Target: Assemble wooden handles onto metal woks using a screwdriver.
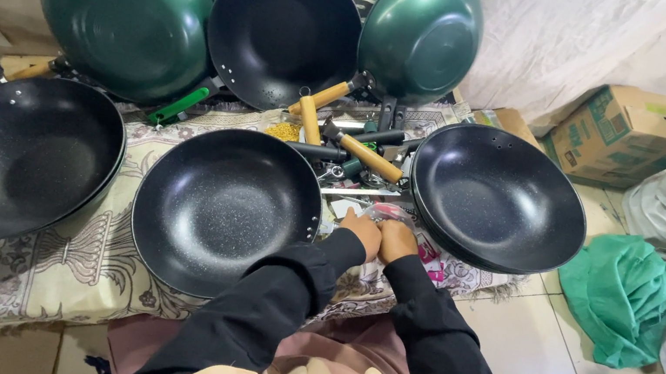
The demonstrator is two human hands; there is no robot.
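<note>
Fingers: both hands curl down over a small clear plastic packet (389,213), fingertips hidden, so can't tell how tightly they grip it.
Left hand (362,234): pressed against the right one, just beside the rim of the middle black wok (226,211).
Right hand (397,241): knuckles up, near the right black wok (497,198).
Packet: lies on the patterned rug (47,272) between those two woks.
Handles: pile of wooden and black handles (349,141) just behind the hands.
Further out: left black wok (12,155), two green woks (126,11) and another black one (284,35) leaning on the sheet.
Floor: green cloth (617,295), cardboard box (622,134).
</note>
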